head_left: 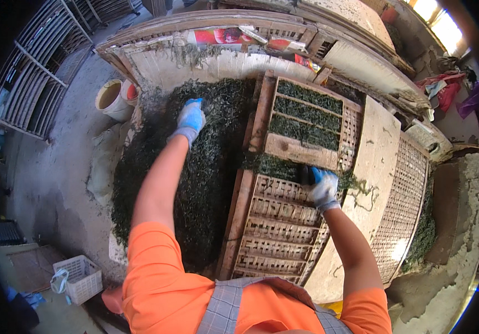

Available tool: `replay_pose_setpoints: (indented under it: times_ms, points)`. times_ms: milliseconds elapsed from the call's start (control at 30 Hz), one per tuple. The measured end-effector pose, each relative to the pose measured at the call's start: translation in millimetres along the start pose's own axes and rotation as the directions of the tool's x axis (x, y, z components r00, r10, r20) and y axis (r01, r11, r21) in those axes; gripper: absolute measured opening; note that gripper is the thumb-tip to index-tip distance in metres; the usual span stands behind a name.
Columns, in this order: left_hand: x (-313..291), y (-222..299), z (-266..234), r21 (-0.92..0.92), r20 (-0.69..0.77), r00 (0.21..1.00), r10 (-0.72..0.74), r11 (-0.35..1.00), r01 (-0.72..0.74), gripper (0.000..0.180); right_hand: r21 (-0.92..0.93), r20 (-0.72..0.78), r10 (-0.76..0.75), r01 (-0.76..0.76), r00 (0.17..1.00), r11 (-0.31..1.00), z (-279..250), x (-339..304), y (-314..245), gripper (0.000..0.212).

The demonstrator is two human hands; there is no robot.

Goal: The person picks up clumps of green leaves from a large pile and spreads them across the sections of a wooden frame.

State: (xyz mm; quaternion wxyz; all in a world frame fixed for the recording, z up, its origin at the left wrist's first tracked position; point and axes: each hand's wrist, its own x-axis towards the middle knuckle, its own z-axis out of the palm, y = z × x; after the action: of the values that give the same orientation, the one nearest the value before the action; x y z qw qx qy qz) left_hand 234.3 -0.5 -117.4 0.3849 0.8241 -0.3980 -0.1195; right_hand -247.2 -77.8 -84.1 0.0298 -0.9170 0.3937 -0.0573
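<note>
Dark green plant matter (pixel 211 178) is heaped to the left of a slatted wooden frame (pixel 284 229), banked against a pale panel (pixel 222 62) at the far side. More of it is packed in rows between the frame's far slats; another row is seen just on the near side of a plain wooden bar (pixel 300 150). Bare lattice is exposed nearer the body. Left hand (pixel 190 118), gloved in blue and white, is set over the heap, fingers close together; whether any strands are gripped cannot be told. Right hand (pixel 324 188), likewise gloved, is placed at the right end of the near row; its grip cannot be told. Loose bits are scattered on a pale board (pixel 381 139) alongside. A white bucket (pixel 119 109) is stood left of the heap.
</note>
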Motion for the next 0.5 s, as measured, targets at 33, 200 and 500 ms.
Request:
replay_pose_setpoints:
  times_ms: [33, 200, 500]
  points:
    - [2, 4, -10, 0.419, 0.042, 0.996, 0.082, 0.903, -0.092, 0.022, -0.009, -0.035, 0.057, -0.057, 0.998, 0.998, 12, -2, 7, 0.043]
    - [18, 36, -90, -0.798, 0.245, 0.969, -0.012, 0.565, 0.209, 0.032, -0.069, 0.179, 0.085, -0.074, 0.98, 0.995, -23, 8, -21, 0.04]
    - [41, 143, -118, -0.875, -0.027, 0.99, -0.14, 0.483, 0.044, 0.033, -0.029, 0.21, 0.077, -0.073, 0.975, 0.997, -32, 13, -25, 0.034]
